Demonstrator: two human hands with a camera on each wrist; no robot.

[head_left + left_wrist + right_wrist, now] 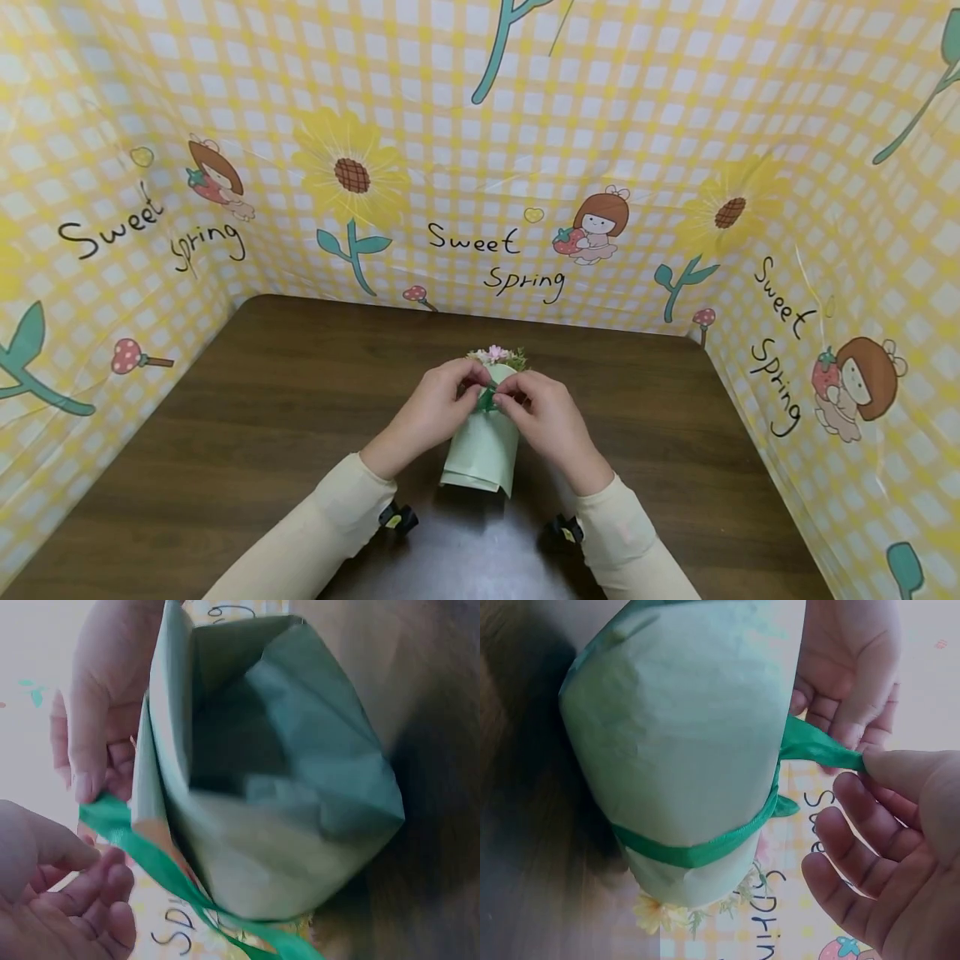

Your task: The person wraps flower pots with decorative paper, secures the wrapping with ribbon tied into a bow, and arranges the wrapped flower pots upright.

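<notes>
A pale green paper wrap [482, 450] lies on the table as a bouquet, its open end toward me and its pink and white flowers [495, 355] at the far end. A green ribbon [694, 851] circles the paper near the flowers. Above it, my left hand [431, 408] and right hand [551, 417] meet over the ribbon. My right thumb and fingers pinch a loose ribbon end [821, 746], drawn away from the paper. My left fingertips pinch close beside the same ribbon, partly hidden in the head view. In the left wrist view the wrap's inside [300, 720] shows.
The dark wooden table [315, 367] surrounds the bouquet. Yellow checked cloth [465, 167] with printed flowers and words stands along the back and both sides. A black strap camera [397, 517] hangs under the left wrist, another camera [566, 529] under the right.
</notes>
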